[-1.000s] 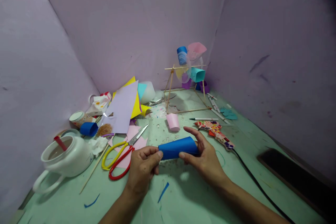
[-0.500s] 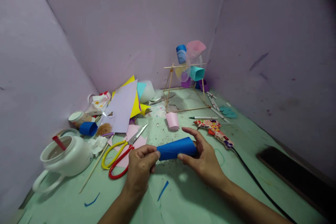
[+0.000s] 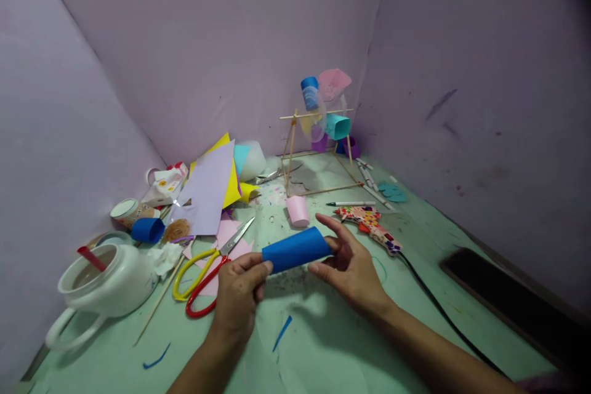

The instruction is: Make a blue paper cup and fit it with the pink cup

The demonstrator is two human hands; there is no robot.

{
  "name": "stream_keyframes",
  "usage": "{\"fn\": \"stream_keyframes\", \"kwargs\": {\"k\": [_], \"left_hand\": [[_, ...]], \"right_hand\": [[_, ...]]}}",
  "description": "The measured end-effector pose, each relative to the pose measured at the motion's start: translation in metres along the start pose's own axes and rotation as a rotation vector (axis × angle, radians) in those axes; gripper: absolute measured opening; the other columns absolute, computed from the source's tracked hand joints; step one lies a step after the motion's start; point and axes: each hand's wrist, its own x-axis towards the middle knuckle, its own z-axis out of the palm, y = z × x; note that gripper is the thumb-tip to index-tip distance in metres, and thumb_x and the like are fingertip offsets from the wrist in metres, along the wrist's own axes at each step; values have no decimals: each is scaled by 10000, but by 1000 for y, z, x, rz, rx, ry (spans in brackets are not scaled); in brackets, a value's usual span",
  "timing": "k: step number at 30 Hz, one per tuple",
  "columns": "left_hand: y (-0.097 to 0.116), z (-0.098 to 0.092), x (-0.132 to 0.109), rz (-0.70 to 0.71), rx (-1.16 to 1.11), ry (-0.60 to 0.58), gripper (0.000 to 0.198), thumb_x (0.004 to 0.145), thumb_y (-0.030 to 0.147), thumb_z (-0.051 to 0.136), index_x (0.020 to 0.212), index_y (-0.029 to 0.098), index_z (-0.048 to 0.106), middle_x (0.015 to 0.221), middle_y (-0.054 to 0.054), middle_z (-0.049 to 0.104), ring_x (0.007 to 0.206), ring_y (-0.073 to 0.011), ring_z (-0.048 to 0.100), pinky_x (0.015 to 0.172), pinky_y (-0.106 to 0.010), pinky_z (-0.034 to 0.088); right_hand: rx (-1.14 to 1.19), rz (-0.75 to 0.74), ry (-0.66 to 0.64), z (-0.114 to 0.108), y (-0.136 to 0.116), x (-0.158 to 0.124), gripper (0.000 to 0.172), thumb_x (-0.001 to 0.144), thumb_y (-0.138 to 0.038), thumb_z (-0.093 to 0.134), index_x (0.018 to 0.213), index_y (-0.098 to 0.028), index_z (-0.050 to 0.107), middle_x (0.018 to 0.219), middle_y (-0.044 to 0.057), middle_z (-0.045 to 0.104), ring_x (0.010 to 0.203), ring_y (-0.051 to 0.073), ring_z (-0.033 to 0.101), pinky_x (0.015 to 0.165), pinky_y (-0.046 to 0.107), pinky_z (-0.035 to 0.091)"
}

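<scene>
A blue paper cone [image 3: 295,250] lies sideways between my two hands, a little above the green table. My left hand [image 3: 239,295] pinches its narrow left end between thumb and fingers. My right hand [image 3: 348,265] curls round the wide right end, thumb below and fingers above, with the fingers loosened. Just behind the cone stands a small pink paper cup [image 3: 297,211], upside down.
Yellow-and-red scissors [image 3: 207,268] lie left of my hands on pink paper. A white teapot [image 3: 104,286] sits at the far left. Coloured paper sheets [image 3: 212,181], a stick-frame wheel with paper cups [image 3: 318,123], a patterned glue gun [image 3: 369,225] with black cord, and a dark phone [image 3: 498,298] surround the spot.
The cone has tilted slightly, with its wide end higher. My right hand's fingers have opened a little around it. The view has shifted a bit to the right.
</scene>
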Motion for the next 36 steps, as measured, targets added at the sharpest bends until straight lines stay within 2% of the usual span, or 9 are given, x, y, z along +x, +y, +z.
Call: {"fn": "stream_keyframes", "kwargs": {"k": [3,5,10,15,19,23,26,31,36], "left_hand": [[0,-5,8,-22,-133,-7,168,509,240,706,579,150,583,268,100,357,249,-8,214,309,-146,98],[-1,-6,11,-17,-145,-34,182,517,246,711,595,150,578,275,102,366,248,-5,216,309,-142,109],[-9,-1,6,5,90,-54,200,560,299,712,634,135,625,315,84,386,290,-28,272,325,-154,134],[-4,2,-6,382,466,86,209,608,341,706,684,146,696,438,33,488,424,-91,401,415,-211,298],[2,0,-5,453,328,205,254,669,378,664,796,158,678,537,25,536,460,-99,438,433,-216,329],[0,-3,2,349,146,77,396,675,389,662,983,145,607,712,-14,621,490,-102,512,432,-211,366],[-6,-2,1,431,153,-15,471,688,350,652,1111,170,548,889,-43,621,532,-93,528,452,-213,391],[-8,0,-10,605,498,-176,644,648,224,700,1252,235,476,1257,-105,510,738,-140,576,573,-242,480],[-6,0,-9,603,654,-150,423,660,252,698,1076,196,641,1083,-102,649,904,-243,615,679,-290,512]], "right_hand": [[111,-103,95,-2,2,4,701,629,-228,757,1230,-250,397,1115,76,588,1029,220,563,843,345,473],[173,-60,38,-3,3,6,746,593,-260,791,1223,-252,393,1217,102,536,1126,243,519,896,372,453],[126,22,-57,-3,6,6,585,597,-317,797,1081,-218,484,1201,115,564,1071,254,545,778,333,499],[190,110,27,-4,6,7,516,562,-290,813,958,-220,490,1074,82,623,964,242,588,690,321,536],[477,310,82,-7,2,12,534,542,-241,811,981,-220,506,1023,48,616,804,190,626,575,271,556],[679,520,-17,-10,-2,16,318,632,-204,738,914,-172,594,869,38,631,685,133,634,541,200,549],[715,613,-37,-12,-3,17,218,684,-218,697,871,-146,612,798,42,623,649,124,633,542,189,550],[621,522,-16,-6,-2,14,347,624,-212,753,926,-162,590,788,18,604,634,123,621,495,184,532],[471,437,3,-2,2,10,496,568,-266,807,980,-180,544,866,32,569,672,159,624,488,227,537]]}}
